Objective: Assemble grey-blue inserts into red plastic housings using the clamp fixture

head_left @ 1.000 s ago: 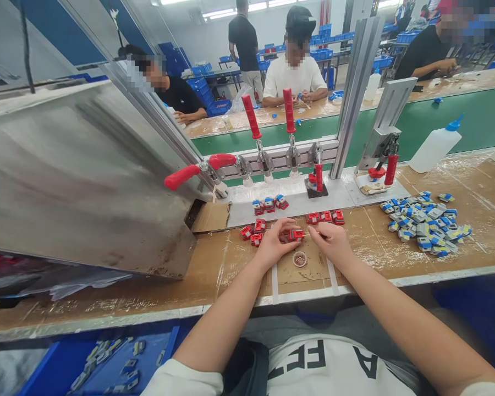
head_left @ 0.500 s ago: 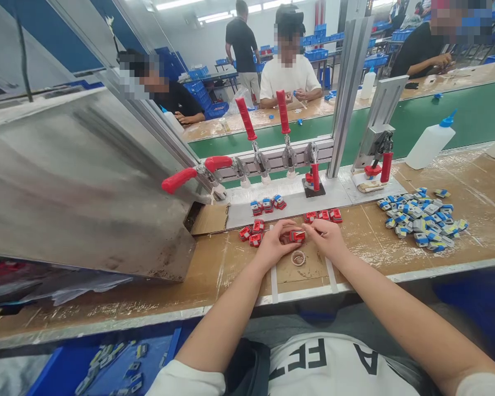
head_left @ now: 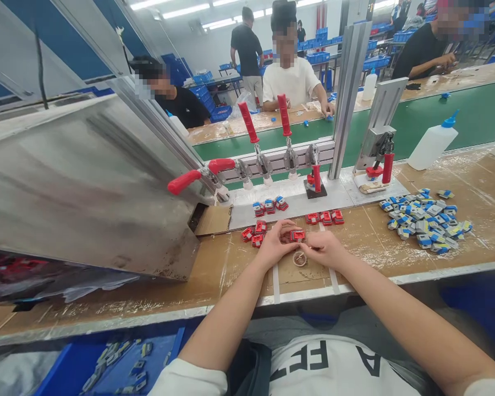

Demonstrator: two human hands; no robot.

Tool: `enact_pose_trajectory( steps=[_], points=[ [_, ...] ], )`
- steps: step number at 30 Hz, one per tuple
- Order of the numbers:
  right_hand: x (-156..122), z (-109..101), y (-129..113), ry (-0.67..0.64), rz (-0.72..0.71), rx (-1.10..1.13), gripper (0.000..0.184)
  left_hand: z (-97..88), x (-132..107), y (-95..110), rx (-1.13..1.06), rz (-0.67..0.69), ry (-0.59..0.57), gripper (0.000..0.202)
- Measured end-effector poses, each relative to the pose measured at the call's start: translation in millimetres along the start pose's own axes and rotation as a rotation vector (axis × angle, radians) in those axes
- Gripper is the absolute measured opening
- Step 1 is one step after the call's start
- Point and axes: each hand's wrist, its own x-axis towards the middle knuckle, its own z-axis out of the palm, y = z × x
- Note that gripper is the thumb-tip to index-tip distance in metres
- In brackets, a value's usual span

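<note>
My left hand point(head_left: 275, 246) is closed around a small red plastic housing point(head_left: 297, 235), its fingers curled behind and the thumb in front. The housing's open recess faces up towards me. My right hand point(head_left: 325, 249) is pinched just right of it, above a small round dish point(head_left: 300, 265). Between its fingertips is a thin stick, mostly hidden, with its tip over or in the dish. Several red housings point(head_left: 257, 240) lie left of my left hand. Three more red housings point(head_left: 325, 217) sit in a row behind my right hand.
Three red-and-blue pieces point(head_left: 269, 206) stand on the white strip before a rail of red-handled toggle clamps point(head_left: 287, 151). A pile of grey-blue parts point(head_left: 427, 220) lies right, near a white squeeze bottle point(head_left: 433, 143). A metal cabinet point(head_left: 107, 192) bounds the left side. Co-workers sit across the bench.
My right hand has moved down and slightly towards me, bringing the thin stick from the red housing to the small dish. My left hand still holds the housing. A co-worker opposite has reached out sideways.
</note>
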Motion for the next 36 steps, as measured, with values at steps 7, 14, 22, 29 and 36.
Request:
enact_pose_trajectory(
  steps=[7,14,22,29,36],
  points=[
    [-1,7,3,-0.086,-0.071,-0.061,0.045,0.5,-1,0,-0.017,0.011,0.002,0.052],
    [0,4,3,0.049,0.014,-0.001,0.05,-0.9,0,-2,-0.001,0.003,-0.011,0.052],
    [0,8,3,-0.071,-0.038,-0.004,0.046,-0.2,0,-2,0.001,0.019,-0.001,0.051],
    [2,-1,3,0.264,0.154,-0.012,0.052,-0.9,0,-4,0.0,0.018,-0.014,0.052],
    [8,-3,7,0.285,0.291,0.028,0.053,-0.8,0,-5,0.029,0.006,-0.023,0.053]
  ],
)
